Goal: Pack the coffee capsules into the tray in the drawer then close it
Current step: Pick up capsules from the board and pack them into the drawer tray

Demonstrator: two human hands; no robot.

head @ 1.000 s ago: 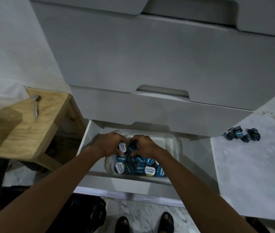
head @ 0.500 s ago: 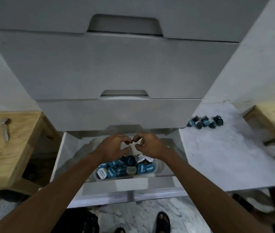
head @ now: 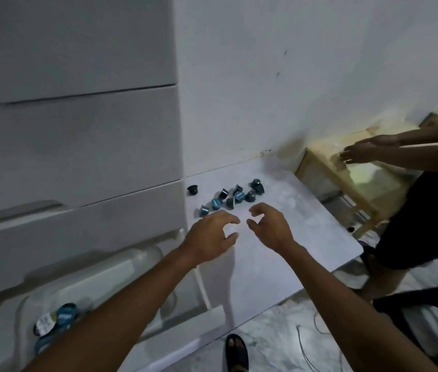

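Observation:
Several dark blue coffee capsules point(head: 229, 197) lie scattered on a white table point(head: 306, 242) beside the drawer unit. One black capsule point(head: 192, 189) sits apart at the left. My left hand point(head: 211, 237) and my right hand point(head: 270, 226) hover just short of the capsules, fingers spread and curled, holding nothing. At the lower left the drawer point(head: 185, 326) stands pulled out, and its clear tray point(head: 142, 259) holds several blue-lidded capsules point(head: 57, 318), partly hidden by my left forearm.
Tall white drawer fronts point(head: 73, 146) fill the left. A wooden stool point(head: 346, 181) stands beyond the table's right edge, where another person point(head: 427, 210) in dark clothes reaches over it. My sandalled foot point(head: 236, 350) and a thin cable point(head: 309, 353) are on the marble floor.
Both my hands left the tray in the drawer and swung right over the table toward the loose capsules. My view turned right with them, bringing the other person into sight.

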